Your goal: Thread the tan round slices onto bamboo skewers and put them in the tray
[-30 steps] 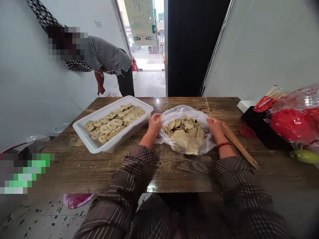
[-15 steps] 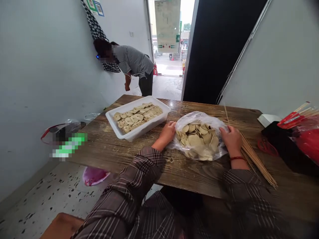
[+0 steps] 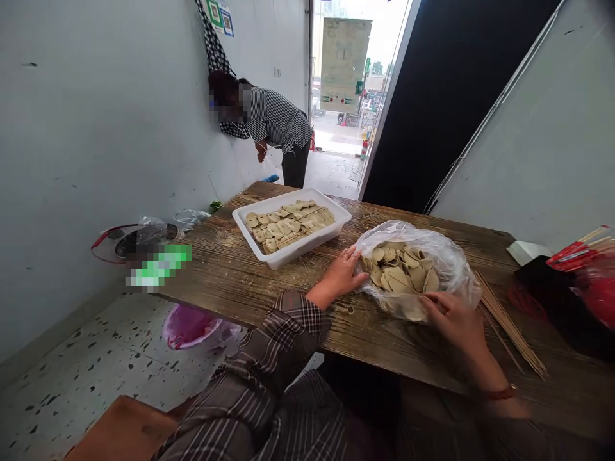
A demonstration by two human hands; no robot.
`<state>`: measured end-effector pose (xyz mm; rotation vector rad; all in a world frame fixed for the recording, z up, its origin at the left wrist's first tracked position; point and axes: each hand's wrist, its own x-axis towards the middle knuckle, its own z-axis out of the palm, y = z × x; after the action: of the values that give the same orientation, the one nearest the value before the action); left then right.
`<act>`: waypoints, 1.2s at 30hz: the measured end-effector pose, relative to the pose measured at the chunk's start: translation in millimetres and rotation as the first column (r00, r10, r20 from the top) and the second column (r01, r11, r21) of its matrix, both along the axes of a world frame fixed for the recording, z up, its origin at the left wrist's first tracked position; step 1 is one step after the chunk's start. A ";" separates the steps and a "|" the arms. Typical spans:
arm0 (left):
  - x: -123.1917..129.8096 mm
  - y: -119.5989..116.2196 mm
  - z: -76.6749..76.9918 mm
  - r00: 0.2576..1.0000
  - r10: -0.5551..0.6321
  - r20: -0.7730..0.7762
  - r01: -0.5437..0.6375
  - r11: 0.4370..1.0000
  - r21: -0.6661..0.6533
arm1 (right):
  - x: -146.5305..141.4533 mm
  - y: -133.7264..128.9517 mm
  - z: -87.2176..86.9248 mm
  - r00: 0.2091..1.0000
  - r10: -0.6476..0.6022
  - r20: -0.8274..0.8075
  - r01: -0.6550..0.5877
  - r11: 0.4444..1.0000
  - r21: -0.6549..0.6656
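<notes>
A clear plastic bag (image 3: 451, 266) lies with its mouth wide, full of thin, pale, roundish slices (image 3: 401, 278). My left hand (image 3: 339, 276) holds the left rim, thumb and fingers on either side of the film. At the front right, my right hand (image 3: 454, 320) pinches the rim between thumb and fingers, slightly blurred. To the left stands a white plastic tray (image 3: 307, 246), where similar slices threaded on thin sticks (image 3: 288, 224) lie in rows. A bundle of bare wooden skewers (image 3: 512, 323) rests right of the bag.
All this is on a dark wooden table (image 3: 216, 275). A black bag (image 3: 552, 301) and red-wrapped chopsticks (image 3: 579, 251) are at the right. A bent-over person (image 3: 281, 118) stands beyond the table, near the doorway. On the floor at left is a purple basin (image 3: 192, 326).
My right hand has moved from the bag's right side to its front rim. The left hand stays at the left edge. The camera view has shifted slightly left.
</notes>
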<state>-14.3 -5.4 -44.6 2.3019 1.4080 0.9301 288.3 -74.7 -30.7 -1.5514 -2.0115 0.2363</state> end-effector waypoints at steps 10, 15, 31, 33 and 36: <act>-10.2 -10.9 -4.3 0.986 -0.111 -0.125 0.099 0.990 -0.097 | 8.2 -62.3 0.0 0.964 0.233 -0.132 -0.259 0.934 -0.248; -8.3 1.9 -13.4 0.989 -0.102 -0.111 0.100 0.995 -0.024 | 10.8 -59.9 2.6 0.968 0.223 0.112 -0.202 0.963 -0.177; -22.9 49.6 -5.4 0.991 0.067 -0.120 -0.069 0.997 -0.017 | -31.7 3.0 -9.2 0.890 0.175 0.420 -0.200 0.980 0.016; -26.4 46.9 -4.9 0.995 0.074 -0.069 -0.075 0.997 -0.017 | -29.5 -4.4 -9.7 0.921 0.185 0.342 -0.211 0.977 0.038; -29.1 41.5 0.0 0.991 0.130 0.038 -0.132 0.990 0.041 | -21.9 -19.3 -6.5 0.978 0.173 0.113 -0.182 0.981 0.073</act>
<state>-43.4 36.0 -44.6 2.2341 1.5544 1.0440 266.4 -94.0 -37.2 -1.3597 -2.2170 0.1396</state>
